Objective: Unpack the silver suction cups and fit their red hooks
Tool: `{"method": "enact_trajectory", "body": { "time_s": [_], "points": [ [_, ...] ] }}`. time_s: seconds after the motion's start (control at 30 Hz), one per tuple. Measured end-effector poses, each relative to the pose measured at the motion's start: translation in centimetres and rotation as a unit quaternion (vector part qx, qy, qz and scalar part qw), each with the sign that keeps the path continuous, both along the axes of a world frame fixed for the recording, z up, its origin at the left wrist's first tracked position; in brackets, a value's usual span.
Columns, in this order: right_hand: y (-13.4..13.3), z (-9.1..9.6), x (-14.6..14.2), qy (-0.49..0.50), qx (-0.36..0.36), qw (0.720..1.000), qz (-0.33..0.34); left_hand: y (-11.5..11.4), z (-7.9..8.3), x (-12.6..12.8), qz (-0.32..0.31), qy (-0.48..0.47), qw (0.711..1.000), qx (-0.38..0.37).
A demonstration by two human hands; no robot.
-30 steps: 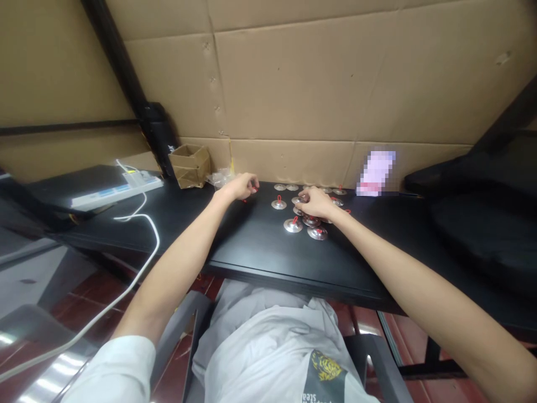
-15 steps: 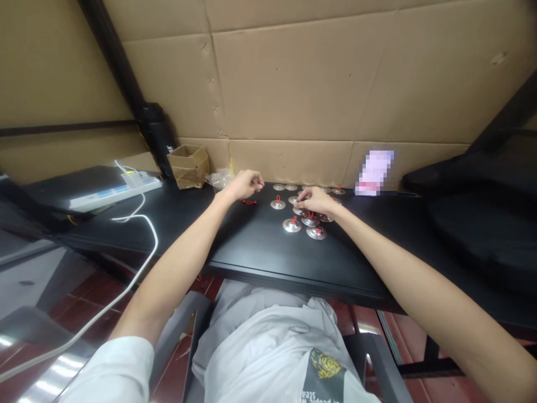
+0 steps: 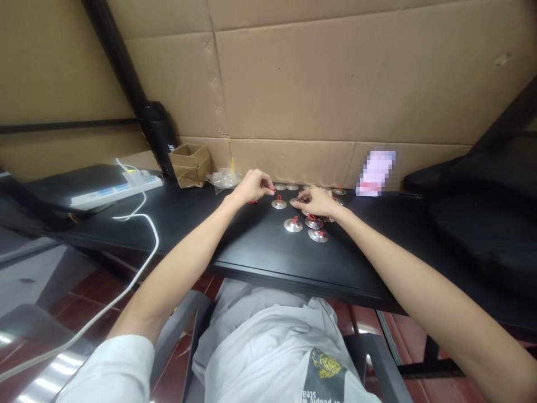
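Observation:
Several small silver finger cymbals with red cord loops lie on the black table point(image 3: 255, 240). My left hand point(image 3: 257, 187) is closed in a pinch on a bit of red cord point(image 3: 274, 191), just behind a lone finger cymbal point(image 3: 279, 204). Another piece of red cord point(image 3: 252, 202) lies partly hidden under that hand. My right hand point(image 3: 318, 201) is bent over the group, thumb and fingers closed at the edge of a finger cymbal point(image 3: 295, 202); its fingers hide part of it. Nearer to me are a cymbal point(image 3: 293, 225) and another cymbal point(image 3: 318, 235).
A small open cardboard box point(image 3: 191, 168) and a clear plastic bag point(image 3: 224, 179) stand at the back left. Farther left lies a white power strip point(image 3: 113, 193) with a cable. A phone point(image 3: 375, 173) leans on the cardboard wall; a black bag point(image 3: 482, 224) lies right.
My left hand has moved right with the red cord, toward the cymbals, covering more of the loose cord. My right hand has shifted slightly right among the cymbals.

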State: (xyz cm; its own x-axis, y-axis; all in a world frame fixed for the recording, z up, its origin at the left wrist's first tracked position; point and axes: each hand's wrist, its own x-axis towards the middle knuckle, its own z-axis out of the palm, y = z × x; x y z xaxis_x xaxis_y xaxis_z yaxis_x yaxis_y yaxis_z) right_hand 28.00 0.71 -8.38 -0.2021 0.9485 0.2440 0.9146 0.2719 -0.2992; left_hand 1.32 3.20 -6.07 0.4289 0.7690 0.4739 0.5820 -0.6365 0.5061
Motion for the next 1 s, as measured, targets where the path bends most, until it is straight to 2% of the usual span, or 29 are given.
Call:
{"method": "enact_trajectory", "body": {
  "time_s": [0.1,0.23,0.37,0.47,0.53,0.6,0.8,0.9,1.0],
  "points": [
    [0.1,0.0,-0.1,0.036,-0.022,0.999,-0.011,-0.3,-0.1,0.4,-0.018,0.007,1.0,0.0],
    [0.3,0.3,0.2,0.12,-0.108,0.986,-0.031,-0.6,-0.2,1.1,-0.048,0.017,0.999,-0.002],
    [0.3,0.3,0.4,0.204,-0.153,0.967,-0.006,-0.9,-0.4,1.8,-0.072,0.01,0.997,-0.002],
    [0.2,0.0,0.4,0.197,-0.078,0.977,0.008,-1.0,-0.7,2.2,-0.08,0.004,0.997,0.005],
    [-0.1,0.0,0.4,0.131,0.008,0.991,0.013,-1.0,-0.9,2.5,-0.079,0.003,0.997,0.003],
    [-0.3,0.3,0.4,0.068,0.062,0.995,0.033,-1.0,-1.1,2.6,-0.075,0.001,0.997,0.003],
    [-0.8,1.3,0.4,0.026,0.045,0.997,0.057,-1.1,-1.1,2.8,-0.07,0.0,0.997,0.013],
    [-1.2,1.7,0.4,0.025,0.07,0.996,0.049,-1.2,-1.0,2.9,-0.078,-0.011,0.997,0.024],
    [-1.6,1.9,0.2,0.068,0.102,0.992,0.024,-1.3,-1.0,3.0,-0.081,-0.018,0.996,0.046]
  ]
}}
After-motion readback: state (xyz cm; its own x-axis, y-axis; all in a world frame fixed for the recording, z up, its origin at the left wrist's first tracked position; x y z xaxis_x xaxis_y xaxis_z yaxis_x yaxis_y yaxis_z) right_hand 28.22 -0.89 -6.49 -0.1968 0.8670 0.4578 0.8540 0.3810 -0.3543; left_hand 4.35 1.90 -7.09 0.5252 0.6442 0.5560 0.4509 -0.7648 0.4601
